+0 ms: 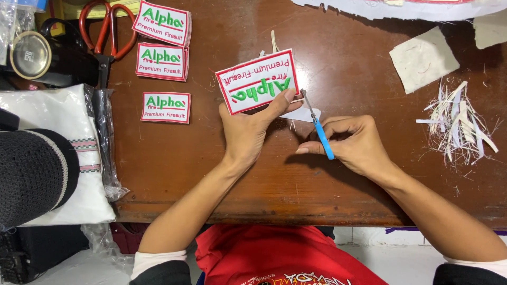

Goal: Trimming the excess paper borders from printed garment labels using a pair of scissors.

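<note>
An embroidered patch (257, 81), white with red border and green lettering, was held tilted above the brown table (211, 174) near its middle, pinched by the left hand (247, 129), thumb on top at the patch's right edge, fingers closed beneath. Small blue-handled scissors (318, 125) were gripped by the right hand (355, 143), fingers curled shut around the handle, blades pointed far-left at the patch's right corner. Finished patches (163, 39) were stacked at far left, a single one (166, 107) lying nearer. Large orange-handled shears (105, 31) were seen far left. White trimmings (459, 124) were piled at right, a fabric scrap (422, 58) beyond them.
</note>
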